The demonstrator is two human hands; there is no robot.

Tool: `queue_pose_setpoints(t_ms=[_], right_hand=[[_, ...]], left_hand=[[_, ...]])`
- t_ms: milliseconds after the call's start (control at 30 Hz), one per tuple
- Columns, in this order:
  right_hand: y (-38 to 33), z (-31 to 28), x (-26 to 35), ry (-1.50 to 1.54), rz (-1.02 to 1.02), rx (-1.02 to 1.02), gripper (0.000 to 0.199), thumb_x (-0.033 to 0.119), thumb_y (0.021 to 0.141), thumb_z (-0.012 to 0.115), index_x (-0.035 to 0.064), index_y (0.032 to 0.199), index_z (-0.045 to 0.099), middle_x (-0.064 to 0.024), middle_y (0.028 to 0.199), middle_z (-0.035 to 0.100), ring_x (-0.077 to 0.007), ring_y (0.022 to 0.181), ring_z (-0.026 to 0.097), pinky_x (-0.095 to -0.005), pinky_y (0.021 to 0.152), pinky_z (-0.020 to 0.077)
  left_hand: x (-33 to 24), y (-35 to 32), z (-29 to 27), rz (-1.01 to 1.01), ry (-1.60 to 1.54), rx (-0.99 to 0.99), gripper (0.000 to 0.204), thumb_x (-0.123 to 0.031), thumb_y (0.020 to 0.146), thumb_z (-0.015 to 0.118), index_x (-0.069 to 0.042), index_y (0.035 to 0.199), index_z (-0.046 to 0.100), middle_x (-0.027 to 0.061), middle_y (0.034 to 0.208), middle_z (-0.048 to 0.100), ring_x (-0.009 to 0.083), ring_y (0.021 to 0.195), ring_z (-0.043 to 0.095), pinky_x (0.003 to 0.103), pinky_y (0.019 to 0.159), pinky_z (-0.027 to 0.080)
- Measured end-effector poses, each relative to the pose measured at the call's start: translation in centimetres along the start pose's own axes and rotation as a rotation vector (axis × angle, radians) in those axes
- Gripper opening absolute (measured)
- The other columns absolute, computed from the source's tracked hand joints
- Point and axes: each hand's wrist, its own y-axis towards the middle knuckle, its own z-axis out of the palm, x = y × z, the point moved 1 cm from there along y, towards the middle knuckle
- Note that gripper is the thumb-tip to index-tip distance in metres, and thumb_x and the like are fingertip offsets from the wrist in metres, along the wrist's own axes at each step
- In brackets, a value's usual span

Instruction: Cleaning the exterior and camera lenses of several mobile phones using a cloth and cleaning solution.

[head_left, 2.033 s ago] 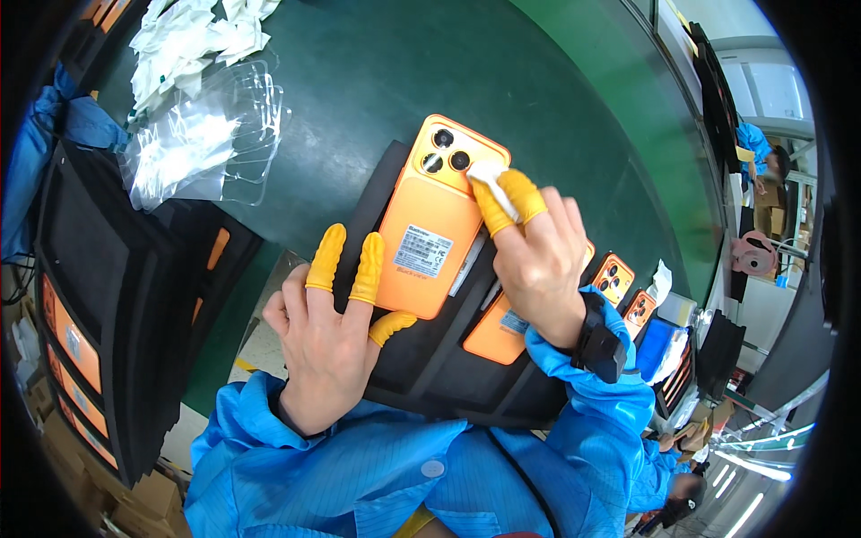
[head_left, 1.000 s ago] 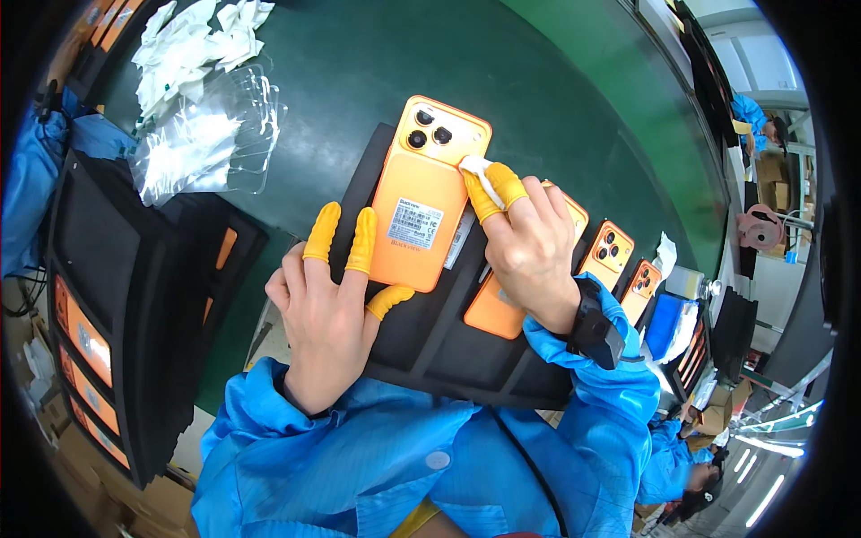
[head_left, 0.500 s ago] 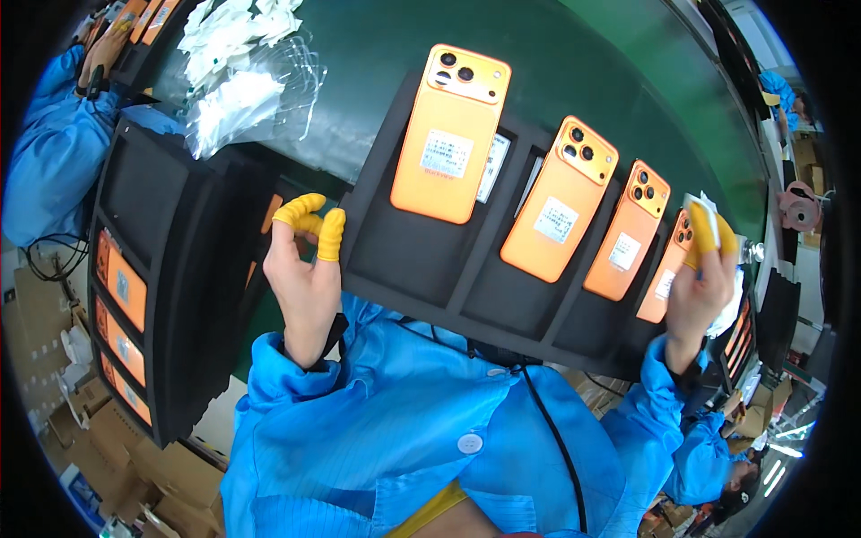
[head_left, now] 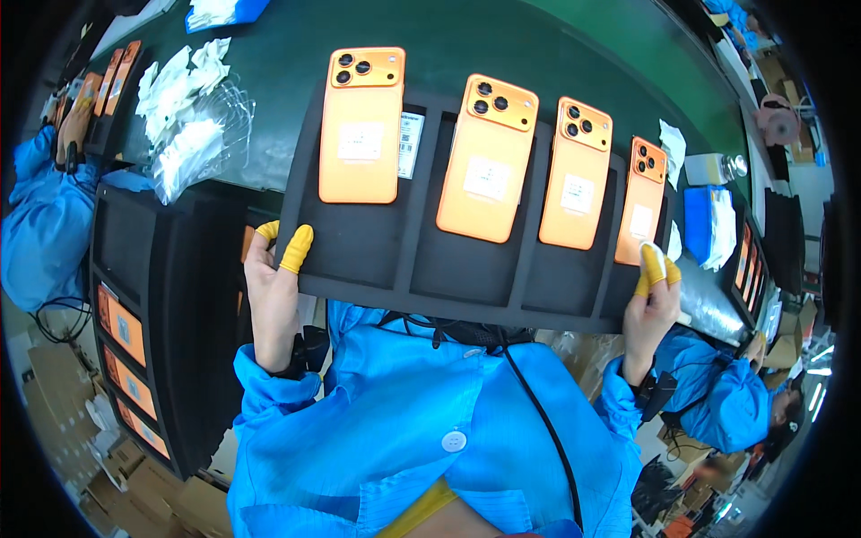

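Held between both hands: a long black tray (head_left: 377, 260), matte and foam-like, ribbed into shallow slots, lifted over the green worktop (head_left: 538, 45). Left hand (head_left: 273, 287) at 9 o'clock of the tray, grip closed on its lower left corner, yellow rubber caps on thumb and forefinger pressed on the top face. Right hand (head_left: 650, 305) at 3 o'clock, grip closed on the lower right corner, also yellow-capped, with a scrap of white cloth (head_left: 652, 251) pinched at the fingertips. On the tray, four orange phones (head_left: 361, 125), flat, glossy, round-cornered, backs up, each with a small white label; camera ends toward 12 o'clock. Beside the first phone, one white printed slip (head_left: 411, 143). At 10 o'clock on the worktop, a heap of crumpled clear plastic bags (head_left: 193, 125). At 8 o'clock, a second black tray (head_left: 143, 314) with more orange phones.
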Motion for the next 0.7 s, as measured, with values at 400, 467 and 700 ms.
queue_pose_setpoints(t_ms=[400,467,700], right_hand=[[-5.9,2.5,3.5,0.158,-0.224,-0.343,0.032,-0.013,0.069,0.067,-0.002,0.098,0.074,-0.0203,0.098,0.066,-0.0333,0.08,0.066,-0.0332,0.067,0.0533],[-5.6,2.7,3.6,0.159,-0.266,-0.367,0.032,-0.013,0.067,0.067,-0.0022,0.097,0.074,-0.0198,0.097,0.066,-0.0324,0.075,0.065,-0.0325,0.062,0.0509],[-4.0,3.0,4.5,0.179,-0.306,-0.302,0.044,-0.007,0.059,0.069,0.008,0.1,0.075,-0.0124,0.098,0.067,-0.0246,0.064,0.061,-0.0322,0.055,0.0461]], left_hand=[[-2.0,1.8,-0.2,-0.008,-0.145,-0.009,0.03,-0.014,0.091,0.07,0.002,0.113,0.057,0.0048,0.089,0.065,0.0063,0.073,0.063,0.016,0.06,0.051],[-2.4,1.9,-0.4,0.004,-0.162,0.044,0.031,-0.015,0.092,0.07,0.002,0.114,0.056,0.0041,0.089,0.065,0.0059,0.074,0.063,0.016,0.059,0.05],[-2.3,2.7,-1.0,0.006,-0.055,-0.043,0.026,-0.01,0.098,0.048,-0.003,0.122,0.055,-0.0004,0.089,0.063,-0.0029,0.051,0.047,0.011,0.036,0.023]])
